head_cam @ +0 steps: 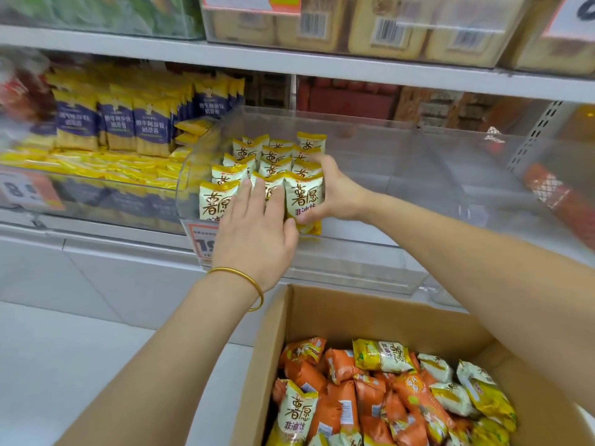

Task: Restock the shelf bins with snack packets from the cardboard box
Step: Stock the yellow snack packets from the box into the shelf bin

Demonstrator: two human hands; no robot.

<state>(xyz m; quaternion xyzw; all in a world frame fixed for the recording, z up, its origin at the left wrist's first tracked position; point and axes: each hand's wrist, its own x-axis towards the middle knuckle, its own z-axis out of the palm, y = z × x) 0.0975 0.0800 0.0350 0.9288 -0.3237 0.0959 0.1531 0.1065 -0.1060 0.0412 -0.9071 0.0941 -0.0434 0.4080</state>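
Nearest the camera, the open cardboard box [370, 320] holds a loose heap of snack packets [341, 400], orange and yellow mixed. Beyond it, on the shelf [96, 235], a clear bin [402, 175] has upright rows of yellow packets [277, 154] packed at its left end. The left hand [257, 233], a gold bangle [238, 272] on its wrist, lays straight fingers [248, 193] flat against the fronts of the nearest packets, grasping nothing. The right hand [338, 194] clasps the right side of the rows, thumb under the front-right packet [304, 197] and fingers curled over those behind it. A red price tag [203, 239] hangs at the bin's front left corner. Blue packs [112, 123] stand in the bin beside it, further left along the shelf.
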